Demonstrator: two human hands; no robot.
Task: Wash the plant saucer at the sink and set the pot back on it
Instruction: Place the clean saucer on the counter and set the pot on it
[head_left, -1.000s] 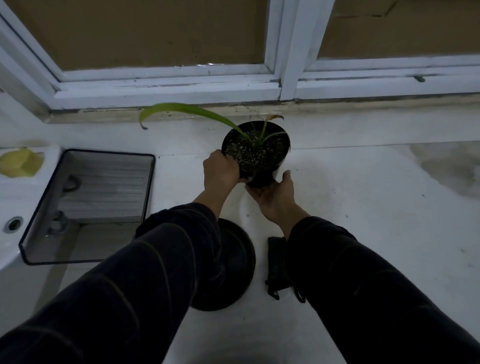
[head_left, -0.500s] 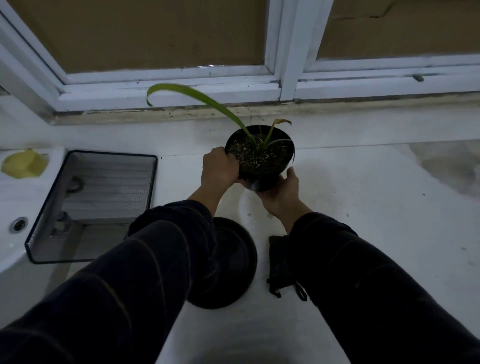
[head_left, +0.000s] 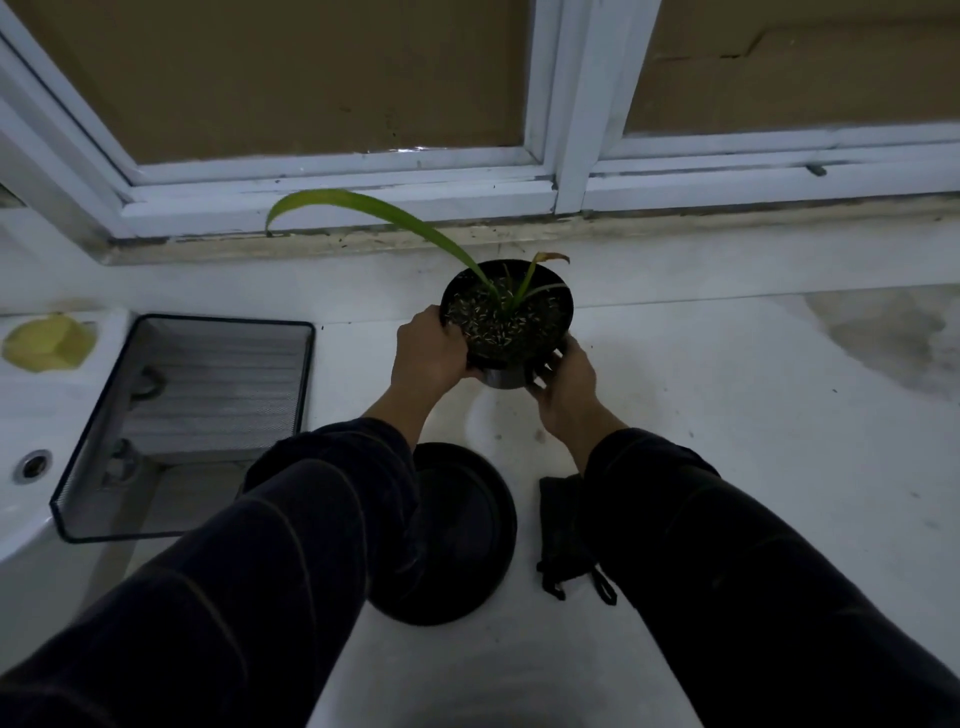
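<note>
One pot (head_left: 508, 322) is held between both hands toward the counter's (head_left: 727, 415) back edge, left hand (head_left: 428, 351) and right hand (head_left: 563, 379) with fingers curled round its sides. One saucer (head_left: 467, 535) lies nearer the front edge. Judged next: lowering the pot centrally onto it.

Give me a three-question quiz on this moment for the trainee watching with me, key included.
1. True or false: the black pot already stands on the saucer.
2. Which hands grip the pot? A) only the left hand B) only the right hand C) both
3. Fill in: the wire mesh tray lies to the ____ of the saucer as the camera sees it.

Key:
1. False; the saucer lies nearer the person, partly under the left sleeve, apart from the pot.
2. C
3. left
</note>
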